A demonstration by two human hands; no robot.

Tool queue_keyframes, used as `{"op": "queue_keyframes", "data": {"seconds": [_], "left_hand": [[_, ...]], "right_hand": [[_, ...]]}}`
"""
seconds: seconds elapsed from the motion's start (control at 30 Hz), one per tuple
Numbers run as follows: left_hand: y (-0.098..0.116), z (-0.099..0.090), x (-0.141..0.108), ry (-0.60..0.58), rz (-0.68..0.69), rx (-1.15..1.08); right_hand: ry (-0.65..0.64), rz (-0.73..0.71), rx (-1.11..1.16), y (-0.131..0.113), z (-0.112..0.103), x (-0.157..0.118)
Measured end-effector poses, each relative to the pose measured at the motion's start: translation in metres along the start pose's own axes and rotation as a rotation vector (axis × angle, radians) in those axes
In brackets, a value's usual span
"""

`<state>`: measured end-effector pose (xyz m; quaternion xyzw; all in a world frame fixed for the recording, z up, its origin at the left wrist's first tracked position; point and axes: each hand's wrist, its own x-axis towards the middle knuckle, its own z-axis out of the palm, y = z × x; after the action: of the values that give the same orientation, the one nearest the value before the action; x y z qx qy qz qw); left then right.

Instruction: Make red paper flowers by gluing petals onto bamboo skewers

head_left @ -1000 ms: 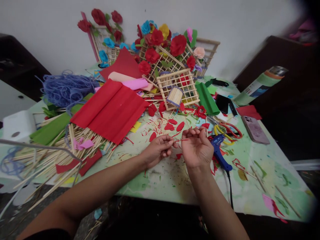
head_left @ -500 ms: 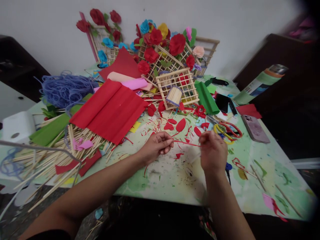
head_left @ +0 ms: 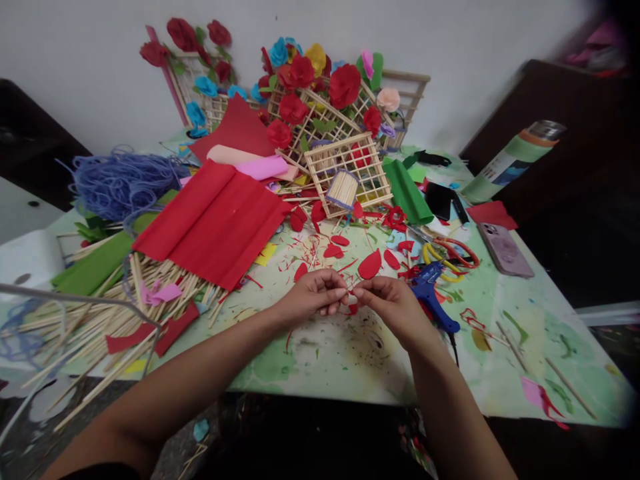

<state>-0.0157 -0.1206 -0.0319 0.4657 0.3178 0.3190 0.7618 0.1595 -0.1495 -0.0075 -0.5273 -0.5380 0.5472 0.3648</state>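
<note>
Single head-worn camera, looking forward and down from the near side across the white-and-green mottled tabletop (head_left: 533, 333); left bare hand (head_left: 317, 293) and right bare hand (head_left: 389, 307) lie at close range, near frame centre. Wide field: smooth white wall (head_left: 450, 47) along the top, dark brown boxy cabinet (head_left: 555, 110) at right, grey speckled floor (head_left: 30, 450) at lower left.

Table (head_left: 320, 375): mottled green and white, visibly stained, strewn with scraps. Glue gun (head_left: 430, 300) lies on it. Relative to the gun: scissors (head_left: 434, 240) just behind; phone (head_left: 506, 252) to the right; bottle (head_left: 513, 163) farther back, right; petals (head_left: 370, 265) near, left; sticks (head_left: 107, 321) well apart, left.
</note>
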Motion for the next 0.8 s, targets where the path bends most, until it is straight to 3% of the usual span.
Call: {"op": "queue_keyframes", "data": {"seconds": [0.23,0.5,0.8], "left_hand": [[-0.001,-0.001,0.001,0.01,0.021,-0.03],[0.001,0.001,0.001,0.048,0.024,-0.135],[0.0,0.005,-0.002,0.027,-0.058,-0.183]], "right_hand": [[0.027,-0.007,-0.066,0.003,0.003,-0.001],[0.317,0.004,0.222,0.001,0.004,0.0],[0.326,-0.023,0.372,-0.003,0.014,0.008]]}}
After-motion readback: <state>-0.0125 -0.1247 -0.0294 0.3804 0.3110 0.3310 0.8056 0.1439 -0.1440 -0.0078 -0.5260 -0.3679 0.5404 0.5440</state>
